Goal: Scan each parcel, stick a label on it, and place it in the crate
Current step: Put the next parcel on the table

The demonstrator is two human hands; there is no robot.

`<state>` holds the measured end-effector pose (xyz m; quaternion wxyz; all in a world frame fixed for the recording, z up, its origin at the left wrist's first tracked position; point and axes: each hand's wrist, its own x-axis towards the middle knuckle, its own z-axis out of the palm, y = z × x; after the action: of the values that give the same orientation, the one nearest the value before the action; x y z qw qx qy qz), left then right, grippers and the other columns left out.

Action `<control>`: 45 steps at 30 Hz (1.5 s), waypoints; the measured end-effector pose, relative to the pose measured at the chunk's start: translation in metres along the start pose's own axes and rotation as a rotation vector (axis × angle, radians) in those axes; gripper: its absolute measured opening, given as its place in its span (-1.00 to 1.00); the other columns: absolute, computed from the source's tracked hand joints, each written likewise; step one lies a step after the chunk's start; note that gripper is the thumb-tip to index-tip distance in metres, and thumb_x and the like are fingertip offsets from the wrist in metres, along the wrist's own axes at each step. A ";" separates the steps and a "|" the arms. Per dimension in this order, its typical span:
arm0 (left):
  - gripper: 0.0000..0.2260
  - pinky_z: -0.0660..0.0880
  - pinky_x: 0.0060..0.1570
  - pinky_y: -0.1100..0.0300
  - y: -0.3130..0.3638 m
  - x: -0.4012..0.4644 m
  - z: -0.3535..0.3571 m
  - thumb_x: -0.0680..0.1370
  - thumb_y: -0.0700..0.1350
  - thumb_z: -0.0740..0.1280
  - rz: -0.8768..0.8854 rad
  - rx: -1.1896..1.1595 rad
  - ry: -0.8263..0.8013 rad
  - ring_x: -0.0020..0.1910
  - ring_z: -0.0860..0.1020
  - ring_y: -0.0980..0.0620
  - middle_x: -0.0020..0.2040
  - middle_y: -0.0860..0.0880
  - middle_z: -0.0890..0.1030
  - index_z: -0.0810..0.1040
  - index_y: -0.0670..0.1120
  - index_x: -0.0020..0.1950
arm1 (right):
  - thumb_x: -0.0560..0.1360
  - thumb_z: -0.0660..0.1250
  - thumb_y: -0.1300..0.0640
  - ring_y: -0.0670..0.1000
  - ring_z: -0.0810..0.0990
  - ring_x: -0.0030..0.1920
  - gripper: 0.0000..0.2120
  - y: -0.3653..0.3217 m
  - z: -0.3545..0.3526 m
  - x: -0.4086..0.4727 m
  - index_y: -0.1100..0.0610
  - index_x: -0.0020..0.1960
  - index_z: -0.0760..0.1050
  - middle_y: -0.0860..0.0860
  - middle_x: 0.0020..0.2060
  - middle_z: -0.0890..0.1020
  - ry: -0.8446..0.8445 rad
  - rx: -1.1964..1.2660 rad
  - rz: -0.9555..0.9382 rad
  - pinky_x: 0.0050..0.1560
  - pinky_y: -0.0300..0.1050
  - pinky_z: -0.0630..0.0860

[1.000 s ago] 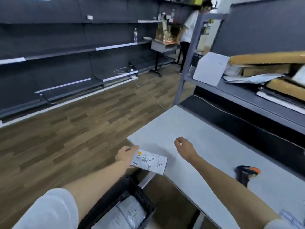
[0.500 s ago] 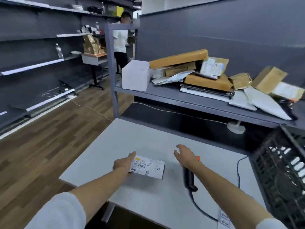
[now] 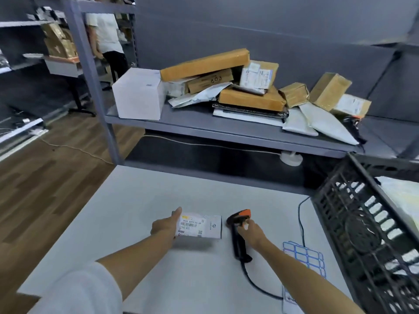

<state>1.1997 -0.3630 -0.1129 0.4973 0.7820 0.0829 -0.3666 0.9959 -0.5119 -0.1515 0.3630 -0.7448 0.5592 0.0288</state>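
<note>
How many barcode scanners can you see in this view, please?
2: one barcode scanner lies on the white table under the right hand; another scanner sits on the shelf's right end, partly hidden.

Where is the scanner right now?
The scanner lies on the white table, just right of the small parcel in the left hand. The right hand is on it, with the blue label sheet to its right.

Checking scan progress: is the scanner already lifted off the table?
No, the scanner lies flat on the table while the right hand reaches onto it.
</note>
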 end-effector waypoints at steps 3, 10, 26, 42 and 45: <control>-0.56 0.44 -0.18 0.15 0.007 0.009 0.004 0.39 0.17 0.45 -0.026 0.020 0.007 -0.23 0.53 -0.11 -0.33 -0.09 0.52 0.44 -0.20 -0.30 | 0.58 0.26 0.02 0.20 0.47 0.25 -0.46 -0.002 0.018 0.006 0.26 0.44 0.21 0.22 0.28 0.44 -0.022 0.054 0.057 0.17 -0.10 0.40; -0.54 0.57 0.08 0.01 0.010 0.035 0.012 0.36 0.14 0.50 -0.074 -0.036 -0.041 -0.06 0.63 -0.17 -0.12 -0.16 0.63 0.58 -0.25 -0.06 | 0.49 0.40 0.07 0.22 0.45 0.26 -0.23 -0.002 0.038 0.018 0.21 0.50 0.01 0.23 0.28 0.40 0.013 0.047 0.159 0.17 -0.07 0.42; -0.59 0.58 -0.07 0.04 0.030 0.035 0.040 0.36 0.14 0.49 -0.052 -0.129 -0.044 -0.36 0.52 -0.07 -0.37 -0.09 0.54 0.46 -0.17 -0.32 | 0.52 0.22 0.15 -0.03 0.36 -0.50 -0.88 -0.026 0.000 -0.016 0.18 -0.07 0.32 0.07 -0.30 0.41 0.110 0.971 0.058 -0.50 -0.18 0.31; -0.60 0.42 -0.36 0.20 0.038 0.022 0.061 0.37 0.20 0.46 0.014 -0.132 -0.079 -0.37 0.52 -0.01 -0.31 -0.07 0.60 0.50 -0.12 -0.32 | 0.29 0.35 -0.04 0.02 0.35 -0.49 -0.59 -0.036 0.010 -0.050 0.18 0.02 0.42 0.05 -0.33 0.48 -0.242 1.034 -0.131 -0.47 -0.19 0.26; -0.61 0.51 -0.22 0.13 0.037 0.023 0.060 0.37 0.20 0.46 0.016 -0.125 -0.076 -0.32 0.55 -0.04 -0.30 -0.07 0.60 0.51 -0.12 -0.30 | 0.28 0.35 -0.03 0.01 0.34 -0.49 -0.57 -0.035 0.009 -0.051 0.20 0.03 0.41 0.05 -0.34 0.47 -0.258 1.045 -0.152 -0.48 -0.21 0.28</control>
<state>1.2051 -0.4375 -0.1155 0.5510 0.7354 0.0805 -0.3861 1.0103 -0.4616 -0.1172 0.7517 -0.4939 0.3945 -0.1882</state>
